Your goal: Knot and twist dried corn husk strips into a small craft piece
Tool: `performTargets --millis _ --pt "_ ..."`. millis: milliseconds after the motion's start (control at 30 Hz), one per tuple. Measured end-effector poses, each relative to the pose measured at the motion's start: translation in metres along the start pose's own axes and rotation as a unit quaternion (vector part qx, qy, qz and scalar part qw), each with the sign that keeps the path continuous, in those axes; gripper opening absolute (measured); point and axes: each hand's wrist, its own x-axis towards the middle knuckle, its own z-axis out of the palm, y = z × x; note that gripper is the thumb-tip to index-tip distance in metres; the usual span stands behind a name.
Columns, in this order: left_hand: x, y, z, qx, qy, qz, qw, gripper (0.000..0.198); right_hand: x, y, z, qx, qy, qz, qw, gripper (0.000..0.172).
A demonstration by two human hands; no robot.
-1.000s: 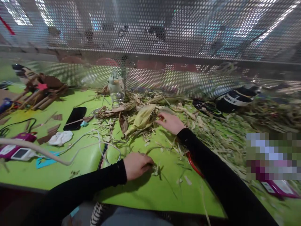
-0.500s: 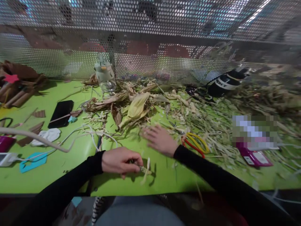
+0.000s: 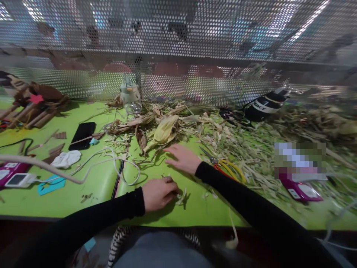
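Note:
My left hand point(image 3: 159, 193) rests near the front edge of the green table point(image 3: 92, 186), its fingers pinched on a small knotted piece of corn husk point(image 3: 182, 196). My right hand point(image 3: 182, 158) lies flat on the table with fingers stretched out to the left, just below a pale yellow-green corn husk bundle point(image 3: 163, 132). It holds nothing. Scissors with red and yellow handles point(image 3: 227, 168) lie just right of my right wrist. Both arms wear black sleeves.
Dry husk scraps point(image 3: 251, 149) cover the table's right half. A black phone point(image 3: 82, 135), white cloth point(image 3: 66, 159), white cable point(image 3: 106, 163), small bottle point(image 3: 129, 97) and brown stick craft point(image 3: 36, 106) sit left. A perforated metal screen point(image 3: 178, 56) walls the back. A pink device point(image 3: 299, 188) lies right.
My right hand drew back from the husk pile toward me, then settled flat below the yellow bundle. My left hand keeps its pinch on the small husk piece, shifting slightly right.

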Motion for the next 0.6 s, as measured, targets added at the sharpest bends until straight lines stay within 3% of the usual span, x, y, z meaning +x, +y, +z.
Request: performTargets --millis 133,267,333,400,533,600 --pt "0.0 0.0 -0.002 0.041 0.016 -0.045 0.998 0.028 0.011 -0.019 0.015 0.059 -0.012 -0.003 0.998 0.011" --pt "-0.002 -0.004 -0.003 0.044 0.033 -0.059 0.997 0.027 0.008 -0.005 -0.006 0.137 0.012 0.04 0.99 0.015" --pt "-0.002 -0.006 -0.004 0.041 0.041 -0.055 0.997 0.027 0.005 0.001 -0.026 0.285 0.044 0.078 0.954 0.013" --pt "-0.002 -0.008 -0.004 0.042 0.043 -0.047 0.997 0.026 0.003 0.003 -0.049 0.38 0.121 0.114 0.91 0.012" --pt "-0.001 -0.015 -0.004 0.04 0.05 -0.033 0.997 0.024 0.0 0.011 -0.112 0.469 0.287 0.146 0.823 0.012" --pt "-0.001 -0.018 -0.004 0.034 0.057 -0.028 0.997 0.022 -0.006 0.023 -0.15 0.462 0.383 0.147 0.786 0.021"
